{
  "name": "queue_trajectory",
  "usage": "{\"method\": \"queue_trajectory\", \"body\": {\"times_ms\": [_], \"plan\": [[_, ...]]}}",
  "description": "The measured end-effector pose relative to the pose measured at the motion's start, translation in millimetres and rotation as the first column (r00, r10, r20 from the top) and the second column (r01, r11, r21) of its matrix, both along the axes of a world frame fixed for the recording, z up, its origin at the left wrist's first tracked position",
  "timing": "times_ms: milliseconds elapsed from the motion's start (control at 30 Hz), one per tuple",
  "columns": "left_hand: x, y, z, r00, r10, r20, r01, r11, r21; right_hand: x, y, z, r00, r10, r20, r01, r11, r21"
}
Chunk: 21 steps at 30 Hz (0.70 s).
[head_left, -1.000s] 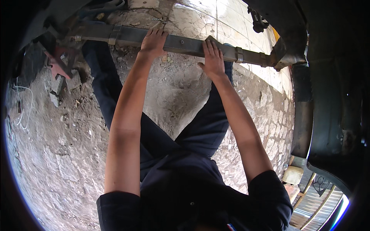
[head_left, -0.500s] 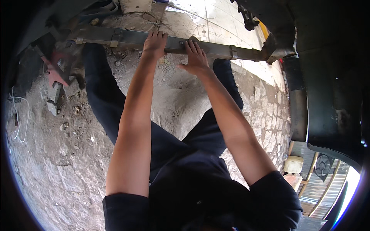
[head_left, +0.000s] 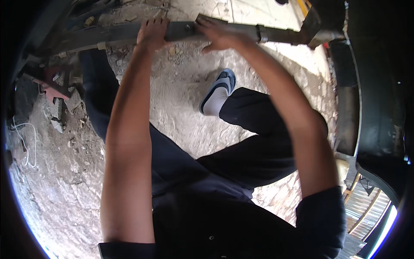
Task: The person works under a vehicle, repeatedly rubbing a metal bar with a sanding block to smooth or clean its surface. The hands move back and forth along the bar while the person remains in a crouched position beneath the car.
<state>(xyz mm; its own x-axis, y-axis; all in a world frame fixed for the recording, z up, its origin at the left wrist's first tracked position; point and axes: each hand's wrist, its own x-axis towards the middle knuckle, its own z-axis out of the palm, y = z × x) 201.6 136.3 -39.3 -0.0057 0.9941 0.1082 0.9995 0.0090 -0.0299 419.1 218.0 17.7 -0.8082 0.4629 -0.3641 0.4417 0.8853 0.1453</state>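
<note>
Your arms stretched forward; left hand (head_left: 152, 33) fingers curled in grip, right hand (head_left: 220, 35) pressing flat, fingers spread.

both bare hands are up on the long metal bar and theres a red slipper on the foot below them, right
Not quite: the slipper is blue and white, not red, as the head view shows. The rest holds: the left hand and the right hand are both up on the long metal bar, with the slippered foot on the dirt ground below them.

Open ground (head_left: 181, 99) below the long metal bar (head_left: 129, 32)
</note>
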Motion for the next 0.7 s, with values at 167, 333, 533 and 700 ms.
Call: {"method": "queue_trajectory", "body": {"times_ms": [167,333,533,700], "plan": [[-14.6,5.0,-13.6,0.998,-0.004,-0.065,0.009,0.997,0.075,30.0,14.2,24.4,0.991,0.104,0.087,-0.097,0.992,-0.077],[-14.5,4.3,-2.8,0.994,0.0,-0.112,-0.003,1.0,-0.031,78.3,47.9,23.5,0.966,0.258,0.029,-0.248,0.948,-0.198],[4.2,20.6,6.7,0.989,-0.028,-0.148,0.007,0.99,-0.141,23.2,42.2,66.4,0.888,0.061,0.455,0.113,0.932,-0.344],[-21.9,12.6,24.9,0.994,-0.103,-0.024,0.093,0.962,-0.257,14.2,16.1,83.5,0.888,-0.098,0.45,0.163,0.981,-0.108]]}}
